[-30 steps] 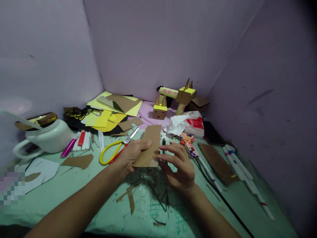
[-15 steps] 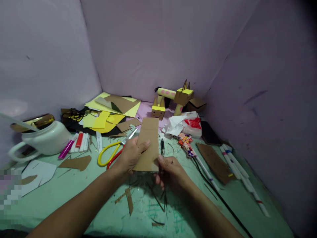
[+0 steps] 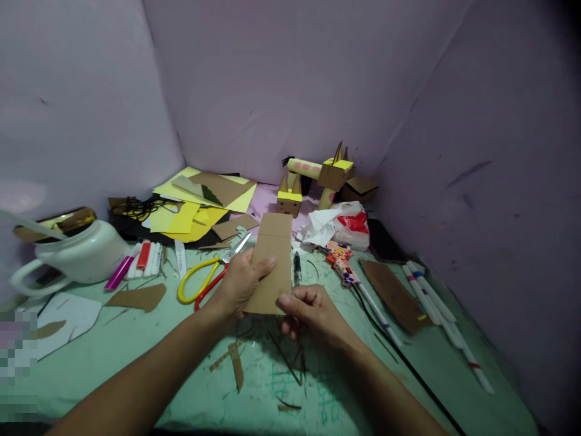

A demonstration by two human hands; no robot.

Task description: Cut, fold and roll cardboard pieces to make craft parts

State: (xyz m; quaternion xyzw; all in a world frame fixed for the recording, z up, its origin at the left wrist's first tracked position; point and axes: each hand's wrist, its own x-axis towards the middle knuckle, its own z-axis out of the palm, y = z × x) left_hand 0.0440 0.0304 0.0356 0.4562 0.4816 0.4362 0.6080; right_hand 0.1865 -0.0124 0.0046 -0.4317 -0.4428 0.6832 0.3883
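Both of my hands hold a brown rectangular cardboard strip (image 3: 271, 254) upright above the green table (image 3: 136, 357). My left hand (image 3: 238, 284) grips its left edge, thumb on the front face. My right hand (image 3: 308, 312) pinches the strip's lower right corner. A black pen (image 3: 296, 267) lies just right of the strip. Yellow-handled scissors (image 3: 206, 277) lie on the table just left of my left hand.
Yellow and brown paper sheets (image 3: 204, 200) are piled at the back left, and cardboard animal figures (image 3: 318, 181) stand at the back. A white jug (image 3: 72, 251), markers (image 3: 140, 257), a plastic bag (image 3: 340, 224), white pens (image 3: 440, 315) and cardboard scraps (image 3: 236, 363) lie around.
The cardboard strip was raised from lying low to nearly upright. My right hand went from open beside it to pinching its lower right corner.
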